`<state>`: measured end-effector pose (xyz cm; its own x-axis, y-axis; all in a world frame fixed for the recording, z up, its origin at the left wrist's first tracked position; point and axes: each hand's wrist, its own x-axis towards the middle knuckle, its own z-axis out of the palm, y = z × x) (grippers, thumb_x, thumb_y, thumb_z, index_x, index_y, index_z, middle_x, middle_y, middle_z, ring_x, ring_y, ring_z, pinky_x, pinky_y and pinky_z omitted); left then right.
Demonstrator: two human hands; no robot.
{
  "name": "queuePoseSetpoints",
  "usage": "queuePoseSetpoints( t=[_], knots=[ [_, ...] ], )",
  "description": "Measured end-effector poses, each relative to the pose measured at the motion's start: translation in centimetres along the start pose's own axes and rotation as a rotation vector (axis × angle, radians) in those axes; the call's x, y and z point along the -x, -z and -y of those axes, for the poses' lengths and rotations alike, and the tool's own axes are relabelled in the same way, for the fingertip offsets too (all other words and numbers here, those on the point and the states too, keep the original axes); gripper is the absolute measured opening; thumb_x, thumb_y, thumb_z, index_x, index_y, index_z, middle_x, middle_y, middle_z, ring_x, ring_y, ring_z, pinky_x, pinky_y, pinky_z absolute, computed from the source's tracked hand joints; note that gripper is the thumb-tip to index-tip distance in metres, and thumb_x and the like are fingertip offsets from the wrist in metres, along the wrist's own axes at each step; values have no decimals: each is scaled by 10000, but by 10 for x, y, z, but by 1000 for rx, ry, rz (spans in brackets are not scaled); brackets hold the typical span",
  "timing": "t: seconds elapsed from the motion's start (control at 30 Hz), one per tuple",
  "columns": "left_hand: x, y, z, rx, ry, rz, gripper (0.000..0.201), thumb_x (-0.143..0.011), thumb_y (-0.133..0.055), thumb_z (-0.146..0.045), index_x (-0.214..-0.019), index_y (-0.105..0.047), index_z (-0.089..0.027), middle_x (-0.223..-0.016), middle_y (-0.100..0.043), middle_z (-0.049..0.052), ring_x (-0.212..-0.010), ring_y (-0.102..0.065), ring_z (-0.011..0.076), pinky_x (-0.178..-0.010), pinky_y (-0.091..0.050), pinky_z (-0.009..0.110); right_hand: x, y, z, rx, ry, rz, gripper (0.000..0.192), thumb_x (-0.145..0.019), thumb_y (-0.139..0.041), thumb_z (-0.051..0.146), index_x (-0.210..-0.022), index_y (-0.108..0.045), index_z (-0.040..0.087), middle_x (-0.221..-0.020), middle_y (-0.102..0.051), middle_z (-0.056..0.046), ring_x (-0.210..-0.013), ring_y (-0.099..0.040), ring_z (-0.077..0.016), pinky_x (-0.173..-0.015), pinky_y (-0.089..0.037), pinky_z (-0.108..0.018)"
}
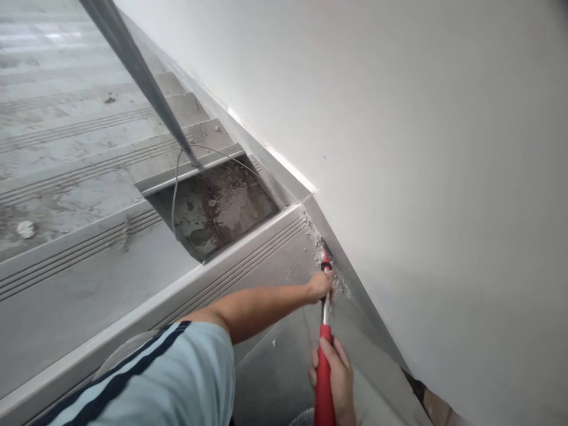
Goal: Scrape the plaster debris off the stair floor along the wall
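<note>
My right hand (333, 373) grips the red handle of a scraper tool (324, 355). Its metal shaft runs up to a head pressed into the corner where a grey stair tread meets the skirting of the white wall. My left hand (320, 286), arm stretched out from a light blue sleeve, is closed around the shaft just below the head. White crumbs of plaster debris (318, 251) lie on the tread around the tool's tip.
Grey grooved stair steps (89, 177) rise to the upper left. A slanted metal rail post (133, 65) lands on a step. A thin wire (177, 177) loops beside a dirty exposed patch (217, 210). The white wall (421, 148) fills the right.
</note>
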<state>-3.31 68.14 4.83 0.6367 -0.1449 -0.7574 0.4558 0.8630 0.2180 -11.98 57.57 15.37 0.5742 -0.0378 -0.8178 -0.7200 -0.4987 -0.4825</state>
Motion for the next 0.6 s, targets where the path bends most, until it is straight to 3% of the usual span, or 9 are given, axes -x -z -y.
queuePoseSetpoints(
  t=[0.6],
  knots=[
    [-11, 3, 7, -177, 10, 11, 272, -844, -336, -366, -774, -459, -134, -451, -459, -23, -375, -471, 117, -437, -428, 249, -9, 3, -7, -2, 57, 1, 328, -687, -612, 453, -698, -403, 200, -464, -457, 84, -313, -392, -47, -294, -273, -153]
  ],
)
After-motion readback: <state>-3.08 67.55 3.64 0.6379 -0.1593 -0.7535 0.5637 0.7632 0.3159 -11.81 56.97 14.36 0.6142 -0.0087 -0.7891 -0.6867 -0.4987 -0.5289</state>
